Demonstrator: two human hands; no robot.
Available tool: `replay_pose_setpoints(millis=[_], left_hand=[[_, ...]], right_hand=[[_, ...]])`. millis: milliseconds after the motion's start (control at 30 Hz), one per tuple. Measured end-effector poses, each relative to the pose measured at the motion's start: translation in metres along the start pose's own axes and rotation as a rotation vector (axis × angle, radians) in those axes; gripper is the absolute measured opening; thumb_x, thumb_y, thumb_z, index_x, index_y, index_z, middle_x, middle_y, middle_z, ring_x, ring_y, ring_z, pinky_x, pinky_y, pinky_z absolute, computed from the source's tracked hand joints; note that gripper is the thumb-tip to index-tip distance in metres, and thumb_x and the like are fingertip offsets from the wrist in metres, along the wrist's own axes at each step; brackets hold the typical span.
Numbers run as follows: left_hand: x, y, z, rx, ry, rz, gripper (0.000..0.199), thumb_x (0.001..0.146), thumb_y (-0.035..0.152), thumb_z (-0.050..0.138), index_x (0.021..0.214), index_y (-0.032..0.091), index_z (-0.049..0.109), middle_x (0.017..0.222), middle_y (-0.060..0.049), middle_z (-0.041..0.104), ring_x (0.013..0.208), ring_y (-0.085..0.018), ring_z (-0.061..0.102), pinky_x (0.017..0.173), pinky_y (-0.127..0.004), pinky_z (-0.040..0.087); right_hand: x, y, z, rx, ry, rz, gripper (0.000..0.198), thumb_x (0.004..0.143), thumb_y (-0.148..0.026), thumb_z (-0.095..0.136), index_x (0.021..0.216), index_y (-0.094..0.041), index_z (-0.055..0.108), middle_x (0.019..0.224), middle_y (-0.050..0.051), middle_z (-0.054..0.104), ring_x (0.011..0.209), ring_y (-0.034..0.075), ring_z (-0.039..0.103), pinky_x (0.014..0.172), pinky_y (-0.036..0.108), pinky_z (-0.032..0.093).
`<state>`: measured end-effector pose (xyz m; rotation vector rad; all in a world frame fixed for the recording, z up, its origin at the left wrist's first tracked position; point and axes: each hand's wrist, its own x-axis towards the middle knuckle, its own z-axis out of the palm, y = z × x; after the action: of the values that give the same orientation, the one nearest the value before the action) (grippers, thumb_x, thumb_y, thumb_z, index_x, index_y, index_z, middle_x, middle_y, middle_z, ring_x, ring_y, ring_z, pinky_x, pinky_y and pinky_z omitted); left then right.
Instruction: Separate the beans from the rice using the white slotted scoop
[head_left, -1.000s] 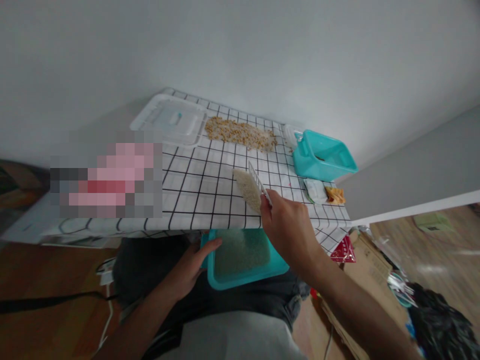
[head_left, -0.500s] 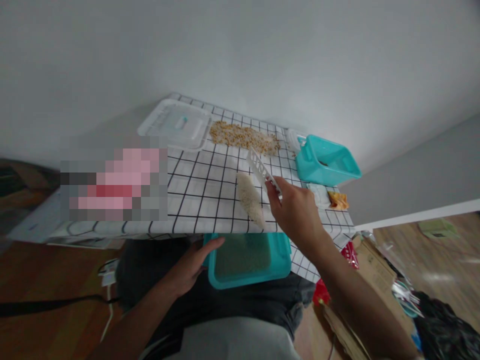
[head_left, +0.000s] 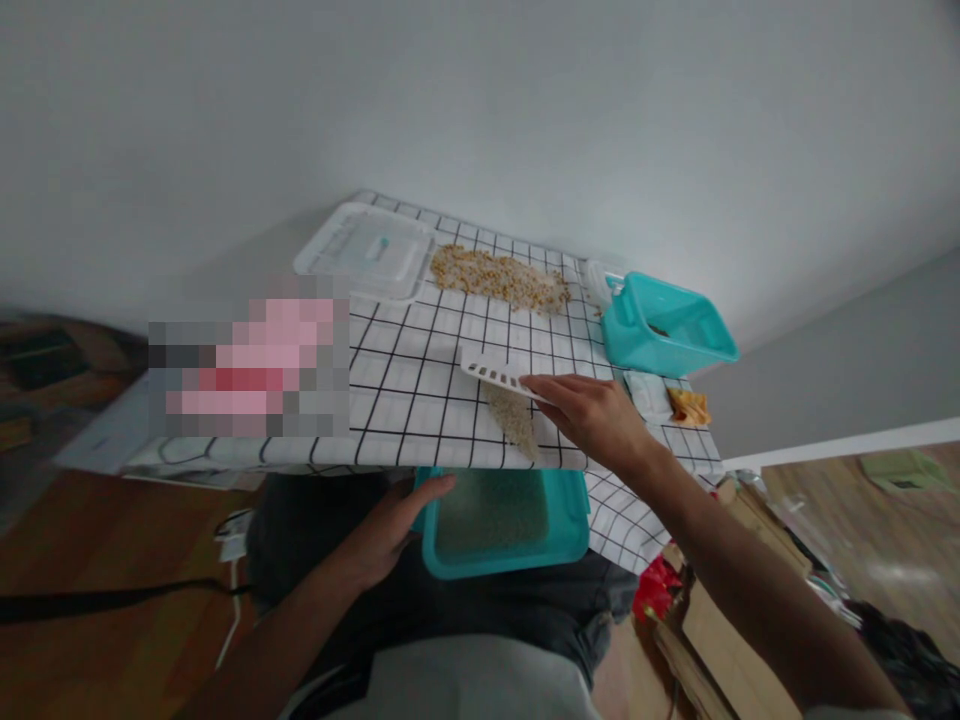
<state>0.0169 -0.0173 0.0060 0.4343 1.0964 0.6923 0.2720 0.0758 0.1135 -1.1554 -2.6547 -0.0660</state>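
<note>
In my right hand (head_left: pixel 600 415) is a white slotted scoop (head_left: pixel 491 372), held by its handle. Its blade is over the far end of a small heap of pale granules (head_left: pixel 514 420) near the table's front edge and hides part of it. My left hand (head_left: pixel 386 535) grips the left rim of a teal plastic tub (head_left: pixel 566 515), thumb over the edge. This tub rests at my lap, just below the table edge, with greyish granular material inside. A spread of yellow and white grains (head_left: pixel 499 277) lies farther back on the cloth.
A clear lid (head_left: pixel 371 252) lies at the back left. To the right stand a second teal tub (head_left: pixel 667 345), a white packet (head_left: pixel 649 397) and an orange crumpled wrapper (head_left: pixel 690 406). A pink blurred object (head_left: pixel 262 360) is at left. The checked tablecloth (head_left: pixel 405 400) hangs over the front edge.
My right hand has brought the scoop nearer and lower, turning it from pointing away to pointing left, over the pale heap. My left hand stays on the tub. The view has shifted slightly.
</note>
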Motion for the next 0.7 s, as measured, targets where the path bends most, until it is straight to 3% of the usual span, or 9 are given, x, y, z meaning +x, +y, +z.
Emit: replay_pose_setpoints(millis=[400, 700], left_hand=[[0.002, -0.002, -0.003, -0.004, -0.009, 0.004, 0.042, 0.08, 0.044, 0.075, 0.117, 0.024, 0.069, 0.12, -0.007, 0.076, 0.113, -0.029, 0.069, 0.088, -0.037, 0.057], [0.0, -0.002, -0.006, 0.034, 0.083, 0.007, 0.044, 0.076, 0.045, 0.078, 0.116, 0.028, 0.069, 0.121, -0.005, 0.076, 0.119, -0.031, 0.065, 0.087, -0.037, 0.056]], right_hand=[[-0.034, -0.044, -0.004, 0.011, -0.018, 0.042, 0.031, 0.101, -0.022, 0.048, 0.131, -0.018, 0.055, 0.127, 0.007, 0.069, 0.111, 0.019, 0.067, 0.09, 0.031, 0.059], [-0.045, -0.081, -0.008, -0.05, 0.013, 0.046, 0.034, 0.098, -0.013, 0.046, 0.132, -0.009, 0.053, 0.124, 0.014, 0.069, 0.109, 0.021, 0.068, 0.086, 0.031, 0.061]])
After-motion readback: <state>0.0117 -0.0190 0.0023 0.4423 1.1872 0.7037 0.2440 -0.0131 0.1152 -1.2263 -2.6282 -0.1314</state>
